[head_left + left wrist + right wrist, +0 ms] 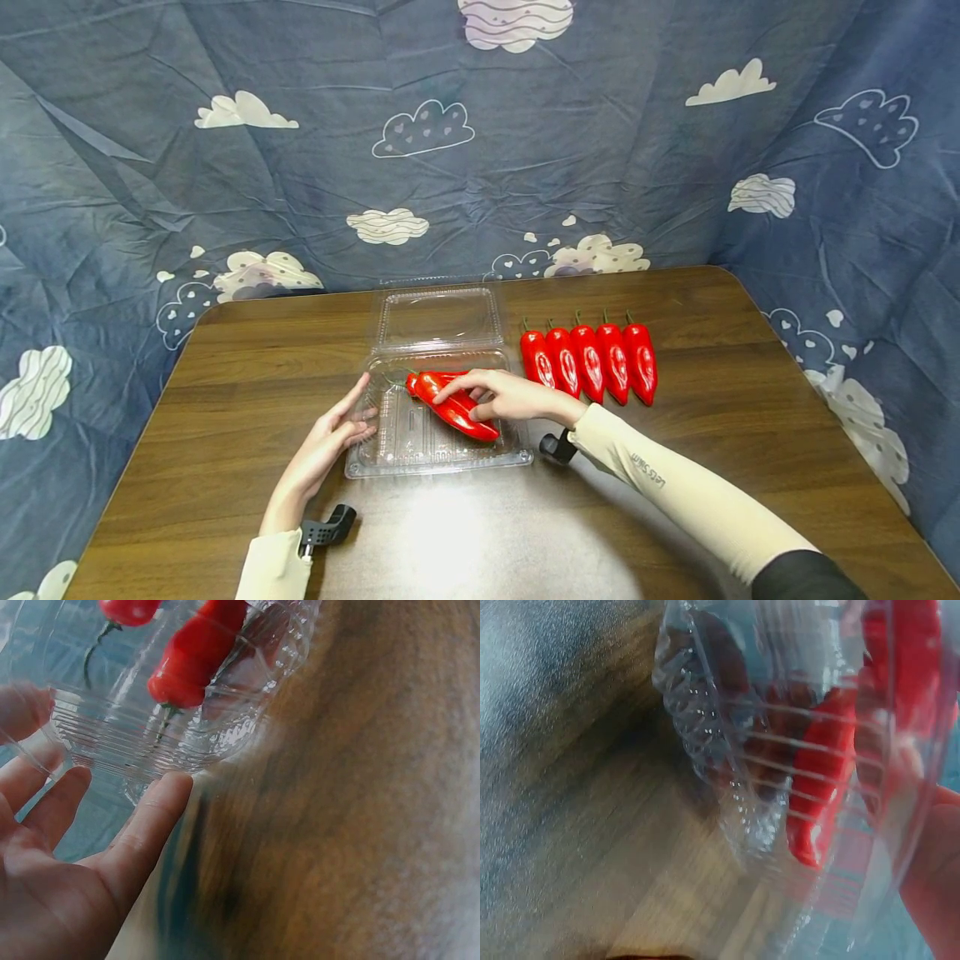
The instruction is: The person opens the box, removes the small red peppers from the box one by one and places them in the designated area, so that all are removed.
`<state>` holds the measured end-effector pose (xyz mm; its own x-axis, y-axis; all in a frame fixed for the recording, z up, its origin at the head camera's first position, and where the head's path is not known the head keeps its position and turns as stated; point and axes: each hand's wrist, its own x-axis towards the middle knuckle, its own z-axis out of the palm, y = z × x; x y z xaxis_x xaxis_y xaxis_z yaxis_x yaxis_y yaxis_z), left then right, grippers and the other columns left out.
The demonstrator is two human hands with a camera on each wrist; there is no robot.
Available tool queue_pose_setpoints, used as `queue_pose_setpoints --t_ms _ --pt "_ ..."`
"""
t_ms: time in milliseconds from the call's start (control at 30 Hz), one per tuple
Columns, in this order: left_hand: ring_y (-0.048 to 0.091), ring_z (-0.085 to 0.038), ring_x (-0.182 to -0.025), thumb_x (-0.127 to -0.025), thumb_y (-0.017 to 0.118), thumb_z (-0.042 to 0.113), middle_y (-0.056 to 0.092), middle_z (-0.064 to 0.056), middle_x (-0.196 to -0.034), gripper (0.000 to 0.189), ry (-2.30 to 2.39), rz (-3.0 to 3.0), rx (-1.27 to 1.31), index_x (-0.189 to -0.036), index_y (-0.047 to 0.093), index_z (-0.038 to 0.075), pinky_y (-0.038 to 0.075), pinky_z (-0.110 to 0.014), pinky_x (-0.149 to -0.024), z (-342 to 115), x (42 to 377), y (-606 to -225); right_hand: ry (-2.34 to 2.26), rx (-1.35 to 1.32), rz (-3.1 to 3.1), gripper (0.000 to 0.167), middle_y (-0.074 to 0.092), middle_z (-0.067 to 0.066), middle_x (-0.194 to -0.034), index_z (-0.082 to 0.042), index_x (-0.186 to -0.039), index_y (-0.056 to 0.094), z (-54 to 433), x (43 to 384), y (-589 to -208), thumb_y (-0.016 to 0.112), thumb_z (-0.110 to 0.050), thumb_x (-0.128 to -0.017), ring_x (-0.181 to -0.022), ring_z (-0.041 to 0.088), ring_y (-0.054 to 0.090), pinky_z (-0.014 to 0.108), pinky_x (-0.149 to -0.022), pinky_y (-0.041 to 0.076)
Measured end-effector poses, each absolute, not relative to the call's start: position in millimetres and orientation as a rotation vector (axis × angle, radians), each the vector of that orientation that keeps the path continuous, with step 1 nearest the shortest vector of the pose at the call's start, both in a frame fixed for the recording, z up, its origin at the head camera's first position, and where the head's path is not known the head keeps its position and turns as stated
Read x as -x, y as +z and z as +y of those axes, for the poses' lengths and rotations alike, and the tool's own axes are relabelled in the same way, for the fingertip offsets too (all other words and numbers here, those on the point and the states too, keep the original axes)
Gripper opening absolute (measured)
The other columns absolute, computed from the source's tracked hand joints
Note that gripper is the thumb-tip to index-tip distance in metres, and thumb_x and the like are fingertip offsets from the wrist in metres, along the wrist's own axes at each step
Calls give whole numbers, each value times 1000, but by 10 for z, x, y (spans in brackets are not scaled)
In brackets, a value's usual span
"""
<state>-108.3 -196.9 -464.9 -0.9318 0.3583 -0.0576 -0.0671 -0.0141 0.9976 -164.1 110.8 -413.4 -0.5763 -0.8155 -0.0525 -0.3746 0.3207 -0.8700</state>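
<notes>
A clear plastic clamshell box (pixel 393 437) lies on the table with its lid folded back. Inside it, my right hand (pixel 513 395) holds a glossy red pepper (pixel 456 412) at a slant, index finger over its top and thumb at its lower side. Another red pepper (pixel 450 375) lies behind, partly covered by the hand. My left hand (pixel 318 450) is at the box's left wall with fingers extended, fingertips at the plastic in the left wrist view. Through the wall there, two red pepper ends with green stems show. The right wrist view sees a pepper (pixel 817 780) through the ribbed side.
Several red peppers (pixel 591 358) stand in a neat row right of the box, stems toward the back. The open lid (pixel 440 321) lies flat behind the box. A brown wooden table (pixel 247 367) carries everything, with a cloud-patterned cloth (pixel 337 167) behind it.
</notes>
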Motion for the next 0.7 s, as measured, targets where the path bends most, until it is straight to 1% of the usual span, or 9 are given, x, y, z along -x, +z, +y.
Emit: queue_pose_setpoints --t_ms 167,300,400,533,600,700 --pt "28 -44 -133 -92 42 -6 5 -9 -159 68 2015 1968 -308 -153 15 6 43 -29 -100 -1971 1087 -4647 -1256 1044 2118 52 52 3 -135 -11 -130 59 1188 1654 -4087 57 9 -82 -110 19 48 39 -91 46" --pt "27 -44 -133 -92 42 -6 5 -9 -159 68 2016 1962 -307 -153 15 6 42 -29 -100 -1970 1091 -4642 -1305 988 2138 56 49 2 -138 -12 -133 56 1251 1664 -4042 56 9 -82 -108 19 45 33 -83 47" --pt "27 -44 -133 -92 41 -6 6 -9 -159 68 2019 1959 -306 -153 15 6 43 -29 -100 -1968 1092 -4636 -1339 939 2145 59 48 3 -138 -13 -135 54 1299 1672 -4019 56 9 -81 -100 21 47 31 -75 47" --pt "27 -44 -133 -92 41 -7 6 -9 -159 68 2020 1960 -301 -153 15 5 43 -29 -100 -1966 1093 -4634 -1377 922 2140 60 47 7 -139 -9 -137 52 1358 1683 -4007 55 10 -81 -92 22 54 32 -76 49" --pt "28 -44 -133 -92 41 -7 6 -9 -159 68 2021 1959 -299 -153 15 5 43 -29 -100 -1967 1093 -4636 -1388 911 2143 59 48 9 -137 -8 -137 51 1387 1681 -4001 55 9 -81 -91 21 55 31 -77 48" --pt "28 -44 -133 -92 42 -7 5 -9 -159 68 2021 1960 -297 -153 15 6 43 -29 -100 -1969 1091 -4643 -1409 882 2138 58 50 10 -132 -8 -138 50 1436 1672 -3995 53 8 -82 -87 21 54 31 -76 47"
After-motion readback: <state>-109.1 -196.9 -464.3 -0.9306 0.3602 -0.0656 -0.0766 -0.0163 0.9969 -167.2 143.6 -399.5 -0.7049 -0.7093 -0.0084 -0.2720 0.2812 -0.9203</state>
